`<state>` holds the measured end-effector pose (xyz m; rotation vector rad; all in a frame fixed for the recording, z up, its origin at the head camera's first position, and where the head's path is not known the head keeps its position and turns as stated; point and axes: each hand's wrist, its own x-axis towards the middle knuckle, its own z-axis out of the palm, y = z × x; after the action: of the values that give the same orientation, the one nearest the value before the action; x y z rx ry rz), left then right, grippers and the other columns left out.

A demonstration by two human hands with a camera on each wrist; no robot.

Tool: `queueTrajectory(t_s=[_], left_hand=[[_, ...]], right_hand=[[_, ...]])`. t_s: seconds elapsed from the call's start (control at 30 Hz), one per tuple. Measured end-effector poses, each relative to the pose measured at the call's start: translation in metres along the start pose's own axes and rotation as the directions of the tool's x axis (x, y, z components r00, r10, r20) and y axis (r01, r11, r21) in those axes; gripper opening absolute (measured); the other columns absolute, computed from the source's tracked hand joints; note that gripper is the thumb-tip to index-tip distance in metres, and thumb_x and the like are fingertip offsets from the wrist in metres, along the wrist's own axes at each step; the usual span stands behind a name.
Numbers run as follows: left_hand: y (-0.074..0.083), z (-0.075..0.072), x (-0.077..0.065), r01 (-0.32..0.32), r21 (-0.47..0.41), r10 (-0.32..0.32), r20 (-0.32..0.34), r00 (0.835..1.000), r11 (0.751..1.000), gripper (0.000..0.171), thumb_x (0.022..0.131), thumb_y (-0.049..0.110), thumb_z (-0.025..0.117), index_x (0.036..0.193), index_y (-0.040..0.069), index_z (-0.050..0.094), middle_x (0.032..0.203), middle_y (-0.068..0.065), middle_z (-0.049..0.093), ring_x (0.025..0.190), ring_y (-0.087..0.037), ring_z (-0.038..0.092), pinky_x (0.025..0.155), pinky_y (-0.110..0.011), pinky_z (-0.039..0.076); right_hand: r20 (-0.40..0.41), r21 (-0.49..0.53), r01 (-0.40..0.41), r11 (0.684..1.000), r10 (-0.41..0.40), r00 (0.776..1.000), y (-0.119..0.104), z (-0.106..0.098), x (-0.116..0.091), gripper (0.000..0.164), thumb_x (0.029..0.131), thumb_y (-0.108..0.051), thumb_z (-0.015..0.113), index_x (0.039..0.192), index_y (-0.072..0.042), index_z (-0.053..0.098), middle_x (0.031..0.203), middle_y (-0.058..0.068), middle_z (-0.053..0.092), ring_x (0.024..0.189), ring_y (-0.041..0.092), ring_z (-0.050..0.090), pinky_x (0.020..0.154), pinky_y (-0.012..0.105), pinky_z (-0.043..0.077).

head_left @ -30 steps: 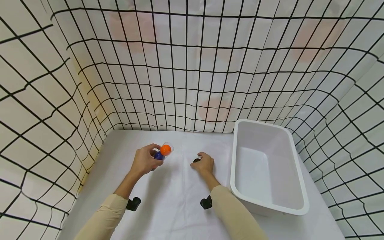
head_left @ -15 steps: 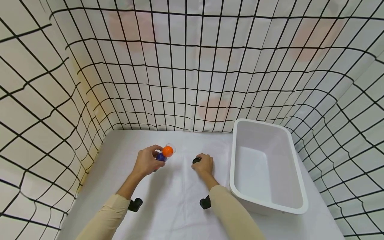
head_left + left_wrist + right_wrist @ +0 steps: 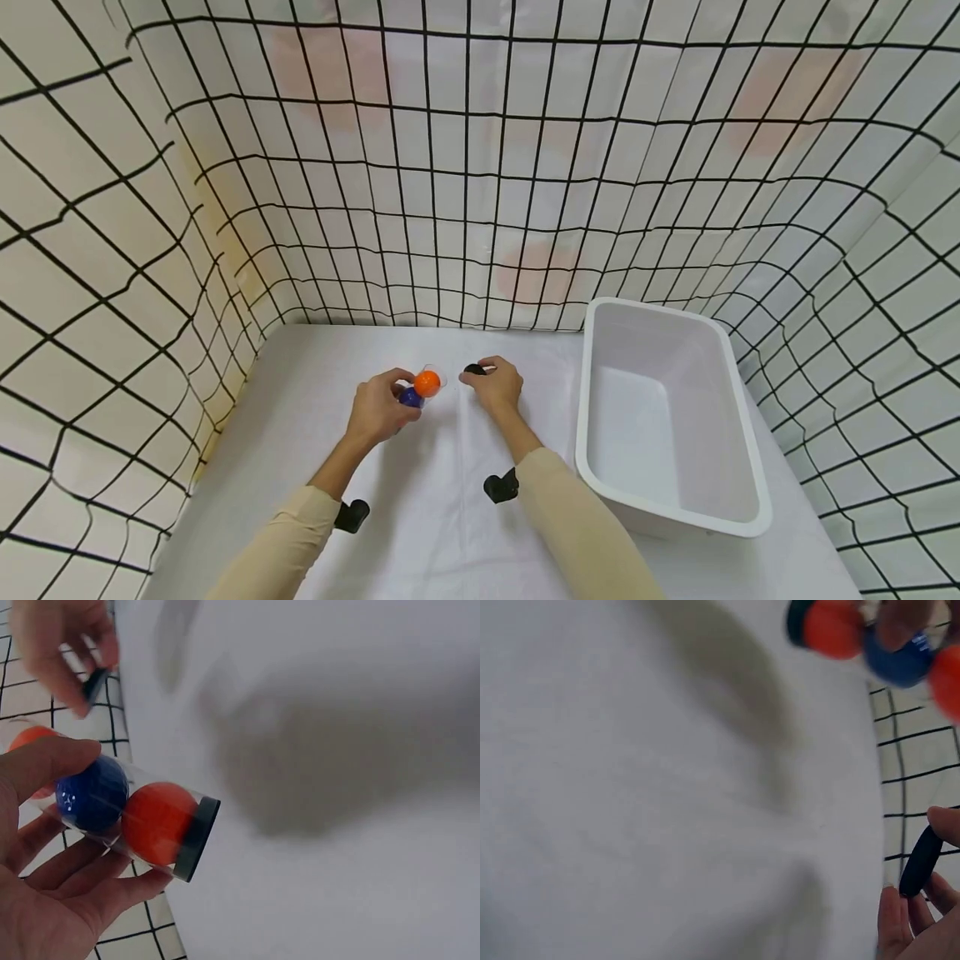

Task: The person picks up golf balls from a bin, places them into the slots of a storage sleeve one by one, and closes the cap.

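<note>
At frame centre the left hand grips a clear tube of 3 balls while the right hand pinches its black lid, so capping seems underway: the lid must next meet the open end squarely.

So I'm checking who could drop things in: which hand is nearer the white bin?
Right. The right hand, pinching a black cap, is closer to the white bin; the left hand, gripping the ball tube, sits farther left.

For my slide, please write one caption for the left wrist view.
Left hand holds a clear plastic tube of orange and blue balls; right hand pinches a black round cap.
</note>
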<state>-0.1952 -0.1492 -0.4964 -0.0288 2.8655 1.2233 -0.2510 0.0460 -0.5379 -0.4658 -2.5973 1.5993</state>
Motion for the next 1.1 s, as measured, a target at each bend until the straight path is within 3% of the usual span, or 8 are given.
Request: queueTrajectory(t_s=[0.13,0.4,0.6,1.1], left_hand=[[-0.004,0.012,0.002,0.020,0.003,-0.020,0.000,1.000,1.000,0.048,0.074,0.012,0.088,0.118,0.010,0.070,0.105,-0.018,0.076,0.092,-0.031,0.072,0.086,-0.049,0.060],[-0.007,0.030,0.007,0.042,-0.028,-0.043,-0.021,0.999,0.999,0.048,0.073,0.011,0.089,0.117,0.009,0.070,0.099,-0.016,0.076,0.086,-0.029,0.070,0.084,-0.047,0.060],[-0.008,0.037,0.009,0.041,-0.050,-0.042,-0.031,0.999,0.998,0.048,0.073,0.013,0.089,0.116,0.009,0.070,0.098,-0.015,0.076,0.087,-0.030,0.070,0.086,-0.047,0.060],[-0.005,0.047,0.007,0.026,-0.078,-0.029,-0.037,0.999,0.997,0.046,0.072,0.013,0.088,0.114,0.010,0.070,0.096,-0.014,0.077,0.085,-0.028,0.071,0.081,-0.045,0.061]], right_hand=[[0.001,0.051,0.009,0.999,-0.009,1.000,-0.018,-0.004,0.000,0.042,0.078,-0.028,0.086,0.114,-0.009,0.075,0.104,0.015,0.070,0.106,0.033,0.060,0.085,0.043,0.052],[0.156,0.053,0.020,0.998,-0.028,0.987,-0.049,-0.021,-0.004,0.041,0.079,-0.033,0.085,0.114,-0.014,0.076,0.109,0.013,0.071,0.096,0.027,0.067,0.079,0.037,0.053],[0.210,0.056,0.028,0.998,-0.039,0.977,-0.066,-0.033,-0.011,0.040,0.080,-0.036,0.083,0.112,-0.013,0.076,0.102,0.012,0.073,0.091,0.026,0.069,0.071,0.033,0.051],[0.303,0.088,0.011,0.996,-0.038,0.952,-0.064,-0.044,-0.019,0.044,0.084,-0.034,0.080,0.123,-0.013,0.073,0.106,0.012,0.077,0.087,0.023,0.073,0.068,0.026,0.050]])
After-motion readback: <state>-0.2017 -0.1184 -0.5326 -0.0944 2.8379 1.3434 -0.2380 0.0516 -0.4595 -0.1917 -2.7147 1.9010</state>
